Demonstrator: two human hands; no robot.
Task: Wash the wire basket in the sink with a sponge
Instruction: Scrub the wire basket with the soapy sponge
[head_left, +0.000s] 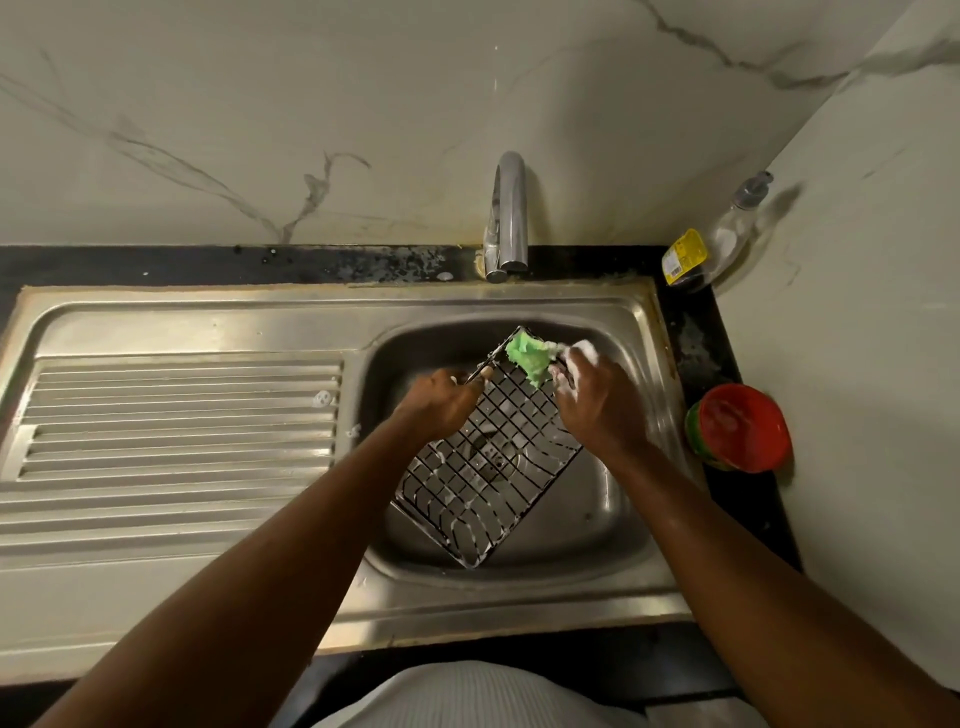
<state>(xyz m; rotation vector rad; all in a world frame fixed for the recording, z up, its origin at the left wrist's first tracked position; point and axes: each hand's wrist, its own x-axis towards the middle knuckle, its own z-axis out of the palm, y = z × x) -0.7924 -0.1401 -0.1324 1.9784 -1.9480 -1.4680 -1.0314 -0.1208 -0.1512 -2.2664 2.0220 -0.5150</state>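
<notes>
Basket (488, 457) leans in the sink (639, 332), centre frame: my left hand (441, 402) pinches its rim to steady it, my right hand (597, 402) squeezes the sponge (527, 356) against the top corner.

Hidden and unreadable details
Centre: the wire basket (470, 501) screens the drain (491, 453), and foam (584, 349) hides the right hand (597, 408) fingertips. Upper right: the bottle (730, 236) label (684, 257) is too small to read.

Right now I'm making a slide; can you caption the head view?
Left hand grips a soapy basket in the sink while the right hand holds a green sponge on its far corner.
</notes>
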